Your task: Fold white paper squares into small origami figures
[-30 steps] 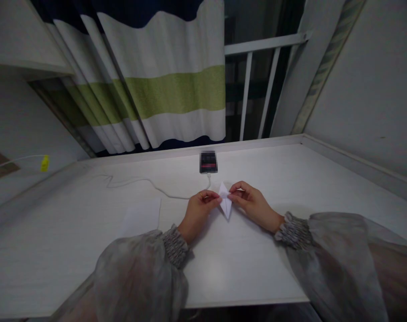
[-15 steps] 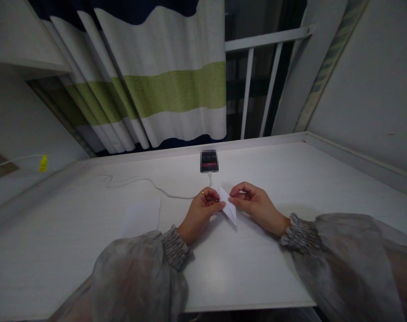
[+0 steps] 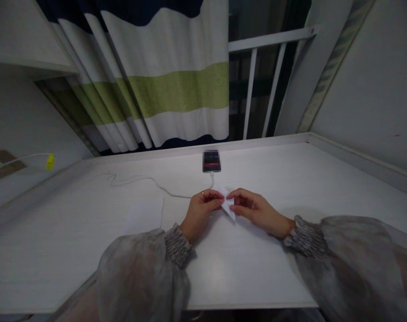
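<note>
folded paper (image 3: 228, 205), small and white, sits pointed just above the white table (image 3: 243, 268), pinched from both sides. my left hand (image 3: 199, 213) clamps its left edge between thumb and fingertips, and my right hand (image 3: 257, 210) nips the right edge. for this crease, i reckon: keep the edges lined up, hold one side firm and press along the fold slowly. a flat sheet (image 3: 143, 215) lies near my left sleeve. a white cable (image 3: 146, 181) runs to a small dark device (image 3: 211, 161), whose face is blurred, so no writing reads. a yellow tag (image 3: 49, 161) far left shows no legible text either.
</note>
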`<state>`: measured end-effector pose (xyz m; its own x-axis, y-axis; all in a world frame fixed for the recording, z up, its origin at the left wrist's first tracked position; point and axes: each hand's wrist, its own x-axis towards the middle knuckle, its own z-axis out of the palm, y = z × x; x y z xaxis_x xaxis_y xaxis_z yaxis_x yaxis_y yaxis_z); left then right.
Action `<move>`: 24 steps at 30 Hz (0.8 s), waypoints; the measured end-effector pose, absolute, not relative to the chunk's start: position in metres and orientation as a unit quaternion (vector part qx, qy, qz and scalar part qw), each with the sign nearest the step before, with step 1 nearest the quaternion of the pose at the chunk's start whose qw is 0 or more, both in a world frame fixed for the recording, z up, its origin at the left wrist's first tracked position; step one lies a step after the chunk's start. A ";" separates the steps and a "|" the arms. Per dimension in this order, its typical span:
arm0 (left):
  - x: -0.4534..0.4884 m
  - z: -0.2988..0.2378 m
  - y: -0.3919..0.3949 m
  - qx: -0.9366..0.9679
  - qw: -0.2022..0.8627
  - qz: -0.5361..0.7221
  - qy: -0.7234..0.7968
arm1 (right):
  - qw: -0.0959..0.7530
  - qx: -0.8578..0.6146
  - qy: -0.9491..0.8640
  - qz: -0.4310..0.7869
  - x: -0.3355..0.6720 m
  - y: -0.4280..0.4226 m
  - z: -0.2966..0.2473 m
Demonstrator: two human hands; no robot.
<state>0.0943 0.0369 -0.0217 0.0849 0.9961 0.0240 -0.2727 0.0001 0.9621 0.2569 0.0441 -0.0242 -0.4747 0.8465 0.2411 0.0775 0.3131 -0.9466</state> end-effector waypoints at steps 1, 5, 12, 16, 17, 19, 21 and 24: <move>0.094 -0.022 0.037 0.457 0.578 0.539 0.408 | 0.389 -0.322 -0.695 0.513 0.256 0.044 -0.025; 0.094 -0.022 0.037 0.480 0.557 0.524 0.430 | 0.371 -0.320 -0.680 0.546 0.253 0.043 -0.023; 0.096 -0.018 0.034 0.451 0.575 0.521 0.440 | 0.381 -0.337 -0.668 0.543 0.253 0.041 -0.017; 0.098 -0.016 0.033 0.443 0.576 0.514 0.456 | 0.389 -0.325 -0.686 0.523 0.253 0.040 -0.018; 0.098 -0.015 0.033 0.446 0.577 0.509 0.458 | 0.390 -0.323 -0.695 0.511 0.254 0.039 -0.018; 0.099 -0.014 0.033 0.447 0.583 0.499 0.459 | 0.392 -0.322 -0.705 0.496 0.254 0.039 -0.020; 0.099 -0.013 0.033 0.442 0.594 0.494 0.456 | 0.395 -0.322 -0.701 0.500 0.255 0.039 -0.021; 0.098 -0.012 0.032 0.438 0.606 0.500 0.437 | 0.406 -0.321 -0.680 0.519 0.256 0.041 -0.021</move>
<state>0.0981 0.0319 -0.0120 0.1183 0.9887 -0.0916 -0.2240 0.1164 0.9676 0.2559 0.0405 -0.0212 -0.4639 0.8585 0.2185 0.0160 0.2548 -0.9669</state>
